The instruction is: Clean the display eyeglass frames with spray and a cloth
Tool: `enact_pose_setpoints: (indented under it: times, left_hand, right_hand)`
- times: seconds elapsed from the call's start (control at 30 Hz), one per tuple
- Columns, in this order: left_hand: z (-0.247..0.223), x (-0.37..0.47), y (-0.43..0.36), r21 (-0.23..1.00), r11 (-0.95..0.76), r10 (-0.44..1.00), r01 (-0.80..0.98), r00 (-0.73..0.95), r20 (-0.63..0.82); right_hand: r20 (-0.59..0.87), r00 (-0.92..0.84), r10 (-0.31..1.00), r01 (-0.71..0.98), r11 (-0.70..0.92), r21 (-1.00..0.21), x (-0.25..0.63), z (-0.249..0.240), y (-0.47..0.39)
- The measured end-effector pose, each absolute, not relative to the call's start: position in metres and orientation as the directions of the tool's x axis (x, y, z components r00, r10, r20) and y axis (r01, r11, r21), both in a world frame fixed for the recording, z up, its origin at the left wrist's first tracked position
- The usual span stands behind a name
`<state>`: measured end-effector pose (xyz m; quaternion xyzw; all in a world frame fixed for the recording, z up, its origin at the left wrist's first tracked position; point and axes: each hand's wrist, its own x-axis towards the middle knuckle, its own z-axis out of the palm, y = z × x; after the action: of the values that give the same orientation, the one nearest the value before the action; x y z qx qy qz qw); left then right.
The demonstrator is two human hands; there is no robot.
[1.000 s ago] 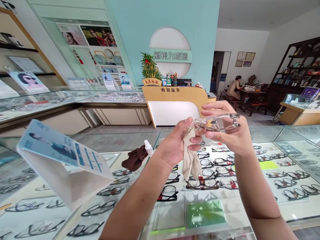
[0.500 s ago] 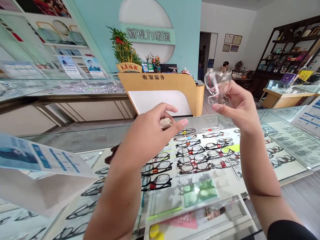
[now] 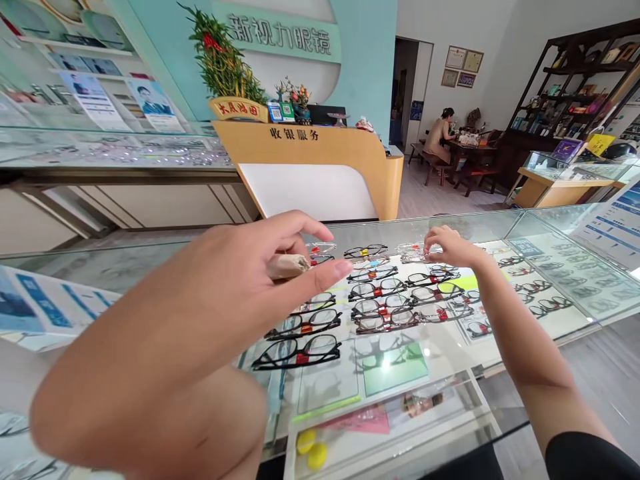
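Fingers of the left hand [image 3: 240, 273] curl round a pale cloth [image 3: 289, 266], the grip of the right hand [image 3: 453, 248] unclear beside clear glasses [image 3: 414, 257] at the display counter [image 3: 370, 232], likely light, stiff, fragile, best held by the bridge.

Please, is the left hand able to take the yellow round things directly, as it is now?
Probably not: the yellow round things seem to lie under the glass top, and the left hand holds a beige cloth.
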<state>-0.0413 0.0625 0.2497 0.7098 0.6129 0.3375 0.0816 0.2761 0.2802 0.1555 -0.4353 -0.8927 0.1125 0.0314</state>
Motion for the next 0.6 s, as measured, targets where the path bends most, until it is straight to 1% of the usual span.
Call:
enact_pose_setpoints:
  times: [0.1,0.2,0.3,0.43,0.5,0.6]
  left_hand:
    - [0.249,-0.043,0.059,0.535,-0.272,0.921,0.8,0.055,0.386]
    - [0.249,-0.043,0.056,0.481,-0.244,0.926,0.842,0.054,0.375]
    - [0.248,-0.045,0.056,0.402,-0.234,0.913,0.885,0.057,0.405]
    - [0.242,-0.049,0.059,0.351,-0.234,0.887,0.906,0.052,0.458]
    - [0.24,-0.051,0.059,0.337,-0.221,0.889,0.915,0.047,0.456]
    - [0.238,-0.054,0.057,0.335,-0.18,0.91,0.925,0.028,0.413]
  right_hand:
    - [-0.08,-0.594,0.8,0.804,0.587,-0.096,0.273,0.147,0.285]
    - [-0.093,-0.583,0.807,0.812,0.584,-0.025,0.275,0.141,0.288]
    - [-0.114,-0.569,0.814,0.82,0.572,-0.013,0.279,0.136,0.29]
    - [-0.139,-0.547,0.826,0.835,0.551,-0.012,0.28,0.13,0.292]
    - [-0.147,-0.551,0.822,0.832,0.555,-0.013,0.278,0.127,0.293]
    - [-0.164,-0.554,0.816,0.827,0.562,0.0,0.275,0.124,0.292]
